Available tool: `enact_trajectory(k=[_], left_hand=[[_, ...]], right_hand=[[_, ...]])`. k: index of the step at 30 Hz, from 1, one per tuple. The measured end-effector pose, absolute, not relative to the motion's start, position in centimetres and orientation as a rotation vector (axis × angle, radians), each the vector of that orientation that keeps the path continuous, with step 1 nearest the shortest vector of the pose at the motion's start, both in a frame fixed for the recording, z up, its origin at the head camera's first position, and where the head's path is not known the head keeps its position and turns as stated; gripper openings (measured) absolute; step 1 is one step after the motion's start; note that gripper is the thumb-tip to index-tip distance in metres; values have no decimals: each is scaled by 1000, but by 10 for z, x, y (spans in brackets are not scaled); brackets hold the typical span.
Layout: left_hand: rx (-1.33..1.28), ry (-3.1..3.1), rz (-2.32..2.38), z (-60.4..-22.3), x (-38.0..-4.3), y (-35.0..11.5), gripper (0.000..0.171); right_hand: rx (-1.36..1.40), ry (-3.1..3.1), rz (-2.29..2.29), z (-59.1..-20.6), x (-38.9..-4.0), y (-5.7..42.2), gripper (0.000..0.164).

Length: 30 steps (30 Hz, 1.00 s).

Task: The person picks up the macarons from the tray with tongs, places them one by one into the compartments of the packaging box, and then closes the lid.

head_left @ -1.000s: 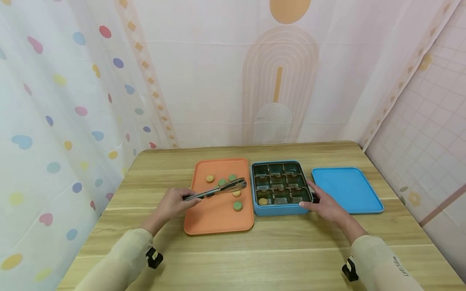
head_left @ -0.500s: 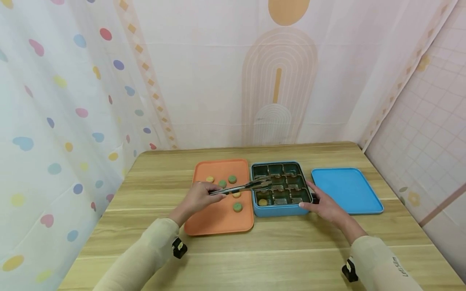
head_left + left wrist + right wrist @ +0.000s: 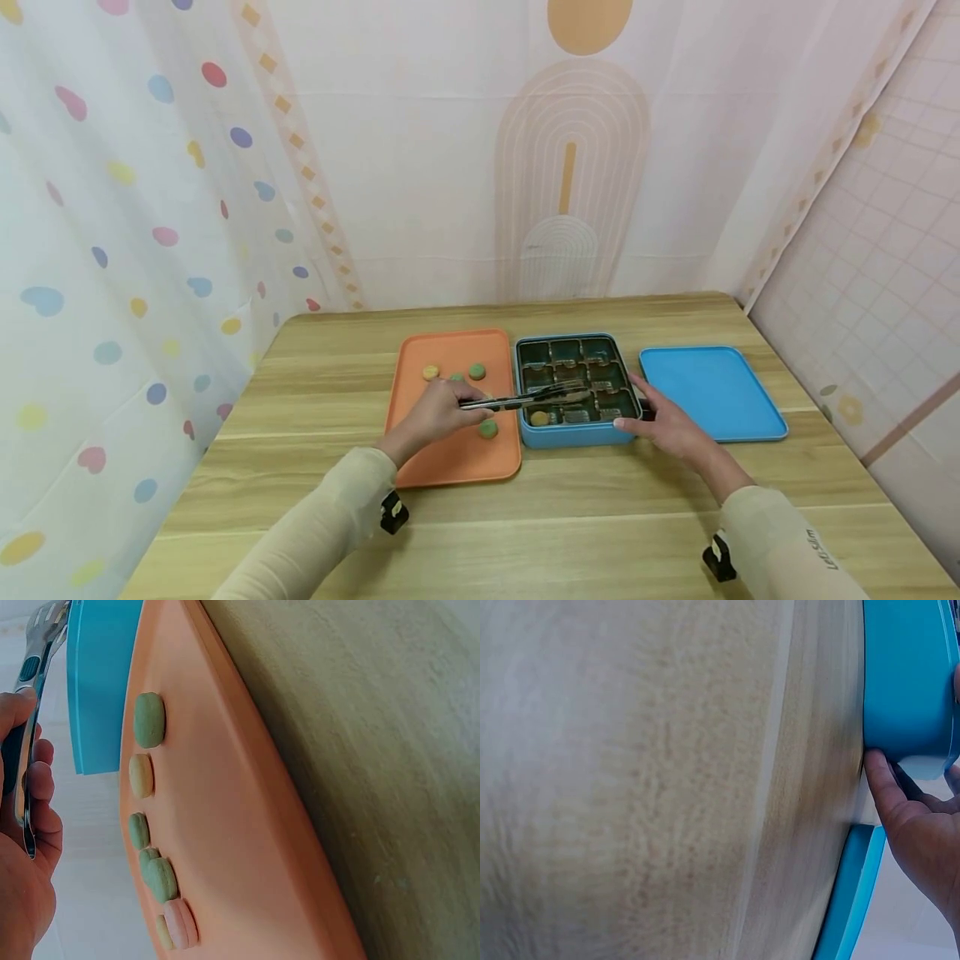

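My left hand (image 3: 442, 408) holds a pair of metal tongs (image 3: 517, 402) with dark grips. It hovers over the orange tray (image 3: 457, 471), and the tong heads reach above the blue box (image 3: 570, 436). Whether anything sits between the heads cannot be made out. A clear divided insert fills the box, with a yellow macaron (image 3: 539, 419) in its front left compartment. My right hand (image 3: 671, 425) grips the box at its front right corner, thumb on the rim. Green macarons (image 3: 150, 720), yellow ones (image 3: 141, 776) and a pink one (image 3: 181, 924) lie on the tray.
A flat blue lid (image 3: 712, 392) lies to the right of the box on the wooden table (image 3: 555, 533). Tray and box stand side by side, nearly touching. A patterned curtain (image 3: 420, 167) hangs behind the table.
My left hand has carried the tongs rightward from above the tray, so their heads are now above the box. The right hand has kept its grip on the box.
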<state>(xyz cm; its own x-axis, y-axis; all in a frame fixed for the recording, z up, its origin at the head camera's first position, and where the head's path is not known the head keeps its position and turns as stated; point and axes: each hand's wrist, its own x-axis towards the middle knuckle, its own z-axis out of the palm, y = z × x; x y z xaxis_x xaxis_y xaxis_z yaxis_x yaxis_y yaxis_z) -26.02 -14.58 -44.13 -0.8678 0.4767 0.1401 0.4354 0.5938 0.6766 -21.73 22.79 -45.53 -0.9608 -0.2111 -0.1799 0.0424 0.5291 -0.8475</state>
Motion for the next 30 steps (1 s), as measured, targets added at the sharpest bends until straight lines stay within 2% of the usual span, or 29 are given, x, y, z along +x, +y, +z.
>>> enact_trajectory(k=[10, 17, 24, 30], left_hand=[[765, 2742, 1193, -441, -260, -148, 8], [779, 2770, 1227, -437, -261, -160, 4], [678, 2792, 1272, -432, -258, -191, 16], [614, 2903, 1161, -434, -251, -226, 18]], right_hand=[[-143, 2511, -1414, -456, -217, 227, 94], [-137, 2511, -1411, -455, -216, 227, 93], [-146, 2521, -1403, -454, -216, 226, 92], [-145, 2518, -1406, -455, -216, 226, 92]])
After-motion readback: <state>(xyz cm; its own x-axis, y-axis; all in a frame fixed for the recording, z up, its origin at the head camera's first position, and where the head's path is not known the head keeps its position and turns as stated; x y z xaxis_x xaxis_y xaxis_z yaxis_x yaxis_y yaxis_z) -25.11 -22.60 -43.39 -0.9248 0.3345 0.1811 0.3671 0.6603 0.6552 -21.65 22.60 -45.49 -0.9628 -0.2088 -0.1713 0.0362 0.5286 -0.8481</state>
